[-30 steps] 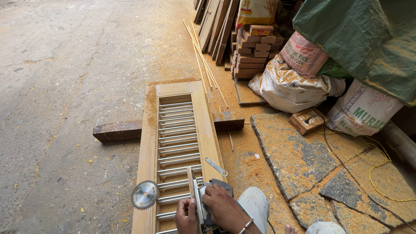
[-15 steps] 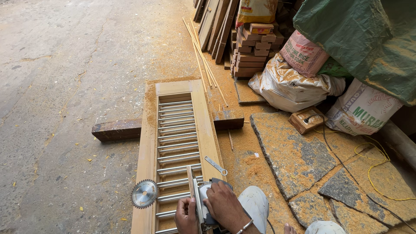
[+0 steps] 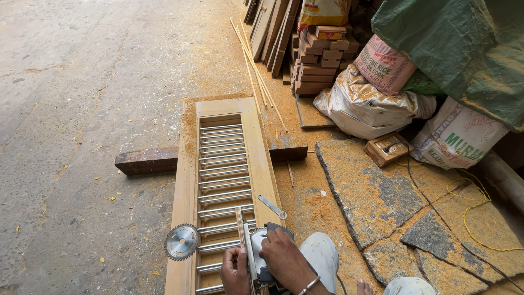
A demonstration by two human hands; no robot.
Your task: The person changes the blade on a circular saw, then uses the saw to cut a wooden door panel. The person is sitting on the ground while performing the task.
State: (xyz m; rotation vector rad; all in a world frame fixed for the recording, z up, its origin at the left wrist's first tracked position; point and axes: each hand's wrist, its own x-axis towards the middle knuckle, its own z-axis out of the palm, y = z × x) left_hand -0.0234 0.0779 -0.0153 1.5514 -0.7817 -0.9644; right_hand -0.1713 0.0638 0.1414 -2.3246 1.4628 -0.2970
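A long wooden frame (image 3: 260,158) with several metal rods across it lies on the floor, resting on a dark timber beam (image 3: 146,160). At its near end both my hands hold a grey power tool (image 3: 258,261): my left hand (image 3: 236,271) grips its left side, my right hand (image 3: 285,259) lies over its top. A thin wooden strip (image 3: 240,225) runs forward from the tool. A loose circular saw blade (image 3: 182,241) lies on the frame's left rail. A small spanner (image 3: 272,207) rests on the right rail.
Stacked wood blocks (image 3: 319,59) and leaning planks (image 3: 271,30) stand at the back. Filled sacks (image 3: 371,104) and a green tarpaulin (image 3: 464,43) are on the right. A wooden switch box (image 3: 387,149) with cables sits on sawdust-covered stone slabs (image 3: 371,191). Bare concrete floor (image 3: 76,82) lies to the left.
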